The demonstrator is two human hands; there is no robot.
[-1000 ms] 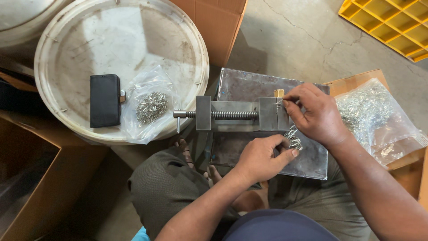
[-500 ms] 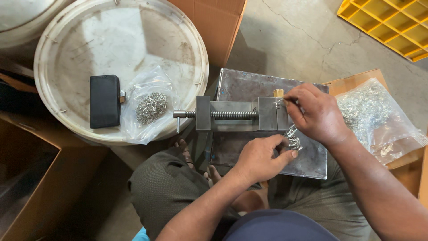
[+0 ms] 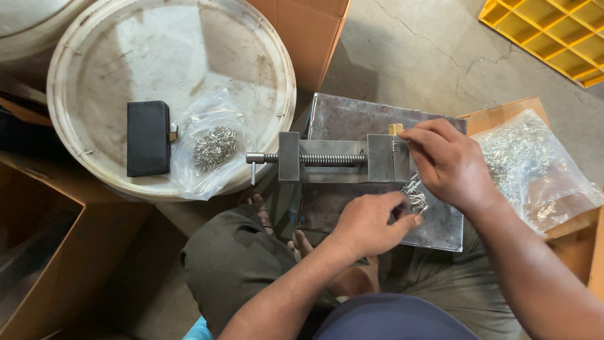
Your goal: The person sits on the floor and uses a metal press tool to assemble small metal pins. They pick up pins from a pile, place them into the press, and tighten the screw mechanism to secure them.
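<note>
A small grey steel screw vise (image 3: 343,158) lay along the far edge of a flat grey metal plate (image 3: 352,119), its threaded spindle and handle pointing left toward a round white plastic drum lid (image 3: 157,50). The right hand (image 3: 450,165) rested at the vise's right end, fingers curled beside a small brass-coloured piece (image 3: 395,129) standing on top — whether they pinched anything could not be told. The left hand (image 3: 368,223) lay on the plate just in front, fingertips drawn together at a little heap of small silvery metal parts (image 3: 414,192). On the lid's near edge sat a black rectangular case (image 3: 148,138) and a clear plastic bag of silvery parts (image 3: 212,148) — a larger bag of the same (image 3: 535,164) lay on a cardboard box at the right.
</note>
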